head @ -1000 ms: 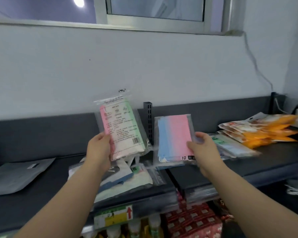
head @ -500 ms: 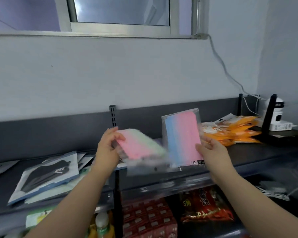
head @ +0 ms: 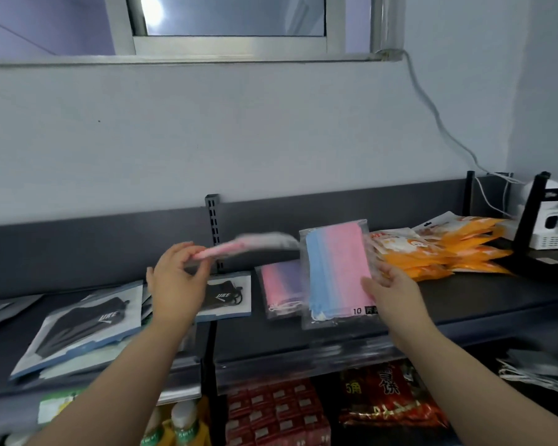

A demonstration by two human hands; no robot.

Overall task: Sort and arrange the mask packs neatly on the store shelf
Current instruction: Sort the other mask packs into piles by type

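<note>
Your hands are apart, each clamped on its own mask pack. Your left hand (head: 178, 281), at about 8 o'clock from the middle of the view, pinches one end of a pink pack (head: 248, 244) between thumb and fingers. The pack reaches out flat toward 3 o'clock above the shelf and is too blurred to read. Your right hand (head: 390, 288), at about 4 o'clock, grips the lower right edge of a blue-and-pink pack (head: 335, 272), which stands nearly upright facing you. You cannot tell whether its bottom edge touches the shelf.

The dark shelf top (head: 464, 297) runs from 9 o'clock to 3 o'clock, split by a slotted upright (head: 213, 220). A pink-and-purple pack (head: 279, 284) lies flat on it, just beside the upright pack on its 9 o'clock side and partly behind it. Toward 9 o'clock lie two black mask packs (head: 84, 323), one partly behind your left hand. At 2 o'clock sits a heap of orange packs (head: 448, 249), with a white security camera (head: 548, 214) beyond it at 3 o'clock.

A pale wall (head: 239, 130) rises behind the shelf to a metal-framed window (head: 229, 24) at 12 o'clock. A cable (head: 438, 120) drops from the frame toward the camera. Below the shelf edge, at 6 o'clock, are red packets (head: 277, 410) and bottle tops (head: 181, 420).
</note>
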